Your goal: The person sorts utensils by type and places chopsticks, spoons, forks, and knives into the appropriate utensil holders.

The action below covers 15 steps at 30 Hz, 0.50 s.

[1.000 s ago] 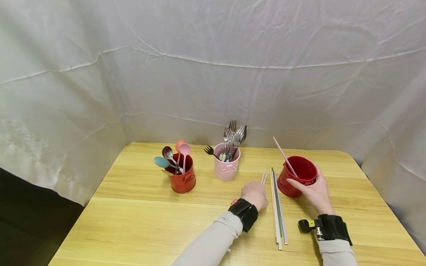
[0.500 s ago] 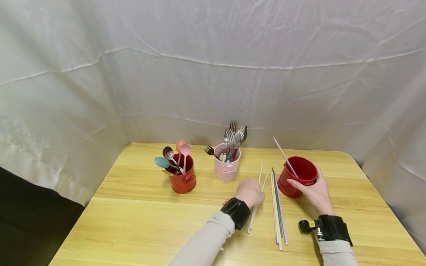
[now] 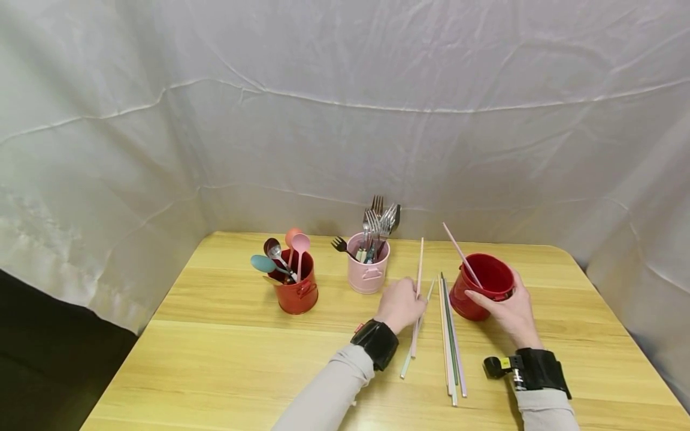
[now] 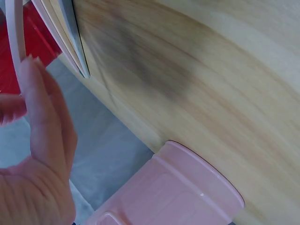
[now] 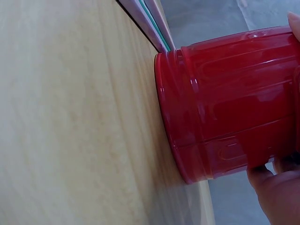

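Note:
In the head view my left hand (image 3: 401, 304) pinches a pink chopstick (image 3: 420, 263), which points away from me. The left wrist view has the same chopstick (image 4: 15, 37) between thumb and fingertips. Beneath it a pale green chopstick (image 3: 406, 366) lies slanted on the table. Several more chopsticks (image 3: 453, 353) lie side by side, just right of that hand. My right hand (image 3: 509, 308) grips a red metal bucket (image 3: 468, 304) around its near right side, and one pink chopstick (image 3: 457, 248) leans out of it. The bucket's base (image 5: 173, 122) stands on the wood.
A pink bucket (image 3: 366, 280) of forks stands at the back, just beyond my left hand. Further left is another red bucket (image 3: 295, 299) with several spoons. Grey cloth (image 3: 345, 120) hangs behind the wooden table (image 3: 215, 353).
My left hand has shifted a little left and away from me. The pink chopstick has come apart from the pale green one and slid forward. My right hand and its bucket stay put.

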Motion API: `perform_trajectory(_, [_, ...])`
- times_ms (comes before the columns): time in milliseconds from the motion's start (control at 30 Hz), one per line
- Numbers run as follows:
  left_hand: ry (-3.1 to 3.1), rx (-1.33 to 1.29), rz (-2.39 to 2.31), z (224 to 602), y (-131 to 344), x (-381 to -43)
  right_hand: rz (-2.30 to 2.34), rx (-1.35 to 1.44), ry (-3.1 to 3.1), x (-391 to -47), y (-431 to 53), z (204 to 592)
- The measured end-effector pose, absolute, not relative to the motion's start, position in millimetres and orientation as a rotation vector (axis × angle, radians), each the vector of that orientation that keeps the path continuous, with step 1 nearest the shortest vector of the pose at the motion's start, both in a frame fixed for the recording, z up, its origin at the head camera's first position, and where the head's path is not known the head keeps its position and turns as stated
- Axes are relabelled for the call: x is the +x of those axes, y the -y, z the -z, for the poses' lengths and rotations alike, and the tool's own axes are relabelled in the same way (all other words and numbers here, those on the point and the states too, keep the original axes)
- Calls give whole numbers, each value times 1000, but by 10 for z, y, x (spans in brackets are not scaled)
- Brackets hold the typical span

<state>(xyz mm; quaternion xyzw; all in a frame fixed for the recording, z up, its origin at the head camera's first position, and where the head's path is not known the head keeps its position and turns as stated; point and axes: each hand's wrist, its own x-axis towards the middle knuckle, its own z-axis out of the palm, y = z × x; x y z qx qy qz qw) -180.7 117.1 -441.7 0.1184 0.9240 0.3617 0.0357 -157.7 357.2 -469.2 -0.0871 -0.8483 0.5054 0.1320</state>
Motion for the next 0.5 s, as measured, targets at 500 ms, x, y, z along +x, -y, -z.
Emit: perform_trajectory(500, [-2851, 393, -1552, 4283, -1212, -1861, -1474, -248, 2448, -1564, -3559, 4683])
